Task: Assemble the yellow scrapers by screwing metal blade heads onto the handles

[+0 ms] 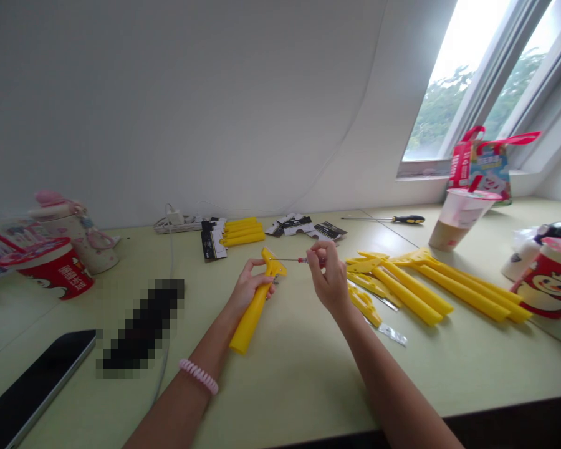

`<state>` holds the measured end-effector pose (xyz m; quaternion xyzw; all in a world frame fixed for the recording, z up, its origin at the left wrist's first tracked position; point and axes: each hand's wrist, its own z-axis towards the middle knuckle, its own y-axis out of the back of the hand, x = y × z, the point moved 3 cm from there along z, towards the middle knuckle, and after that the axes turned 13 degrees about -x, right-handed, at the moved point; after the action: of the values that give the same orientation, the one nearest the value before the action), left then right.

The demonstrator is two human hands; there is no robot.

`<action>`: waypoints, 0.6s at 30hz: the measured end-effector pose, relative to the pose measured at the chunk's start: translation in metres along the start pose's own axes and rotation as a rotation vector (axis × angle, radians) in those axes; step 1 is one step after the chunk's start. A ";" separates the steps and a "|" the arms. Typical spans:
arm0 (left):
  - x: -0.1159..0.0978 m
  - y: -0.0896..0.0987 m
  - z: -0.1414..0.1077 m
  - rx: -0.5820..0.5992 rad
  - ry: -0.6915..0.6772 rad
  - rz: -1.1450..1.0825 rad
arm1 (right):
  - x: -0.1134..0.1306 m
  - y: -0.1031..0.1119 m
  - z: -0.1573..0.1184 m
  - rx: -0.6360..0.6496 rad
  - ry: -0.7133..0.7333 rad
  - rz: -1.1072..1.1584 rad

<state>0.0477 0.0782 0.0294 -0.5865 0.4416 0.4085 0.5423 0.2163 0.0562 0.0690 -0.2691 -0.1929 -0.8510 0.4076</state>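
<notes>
My left hand (251, 287) is wrapped round a yellow scraper-like tool (250, 321), just below its head; the long handle slants down toward the table's front. Small metal parts show beside the fingers. In my right hand (328, 277) is a small screwdriver (303, 260) with a red and clear handle. Its thin shaft points left, and the tip meets the head of the yellow tool. Close to the right wrist lie yellow head pieces (364, 304) and several yellow handles (409, 293).
Yellow tools (244, 232) and black-and-white cards (295, 225) lie at the back. A longer screwdriver (407, 219) and drink cup (462, 218) are back right. At left are a tablet (42, 383), red cup (58, 268) and bottle (86, 234). A cable (171, 299) crosses the table.
</notes>
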 end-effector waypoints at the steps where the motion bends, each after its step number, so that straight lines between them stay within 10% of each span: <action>1: 0.000 0.000 0.000 -0.001 0.000 0.000 | 0.000 0.000 0.000 0.015 -0.011 -0.008; 18: 0.000 0.003 0.004 -0.020 0.013 -0.019 | -0.001 -0.002 -0.002 0.074 -0.015 -0.060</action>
<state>0.0447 0.0817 0.0280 -0.5988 0.4354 0.4037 0.5374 0.2148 0.0567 0.0663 -0.2543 -0.2352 -0.8532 0.3899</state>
